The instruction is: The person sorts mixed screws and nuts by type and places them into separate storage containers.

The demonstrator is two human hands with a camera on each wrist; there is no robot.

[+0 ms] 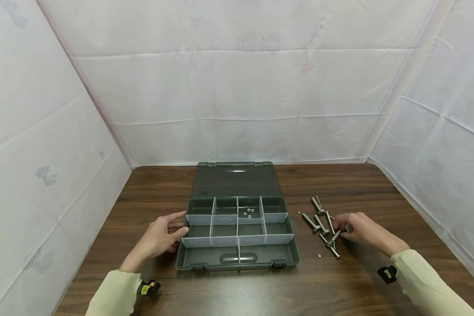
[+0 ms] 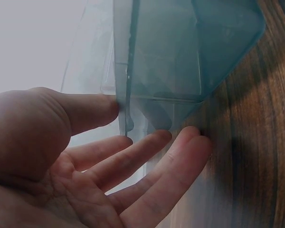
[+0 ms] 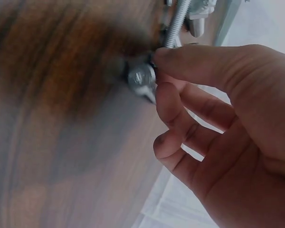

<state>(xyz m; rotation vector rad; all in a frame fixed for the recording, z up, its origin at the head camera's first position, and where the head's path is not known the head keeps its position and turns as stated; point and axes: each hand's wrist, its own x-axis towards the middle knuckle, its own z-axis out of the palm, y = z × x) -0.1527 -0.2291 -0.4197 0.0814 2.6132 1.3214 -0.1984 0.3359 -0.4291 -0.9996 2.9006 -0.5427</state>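
Note:
My left hand (image 1: 158,237) rests at the left side of a dark, see-through compartment box (image 1: 205,254), its thumb at the rim and its straight fingers along the outer wall, as the left wrist view shows. To the right of the box lies a loose pile of silver bolts (image 1: 311,222). At the pile's right edge my right hand (image 1: 361,228) pinches a bolt (image 3: 141,78) between thumb and forefinger; its head shows at the fingertips, and the fingers hide part of it. Several small nuts (image 1: 249,210) lie in one back compartment of the box.
The box's lid (image 1: 237,180) is folded back flat on the wooden table (image 1: 150,188). White dividers (image 1: 225,241) split the box into several compartments. Two small ring-shaped pieces lie loose near the bolts, one the front piece (image 1: 319,255). White cloth walls (image 1: 237,87) enclose the table.

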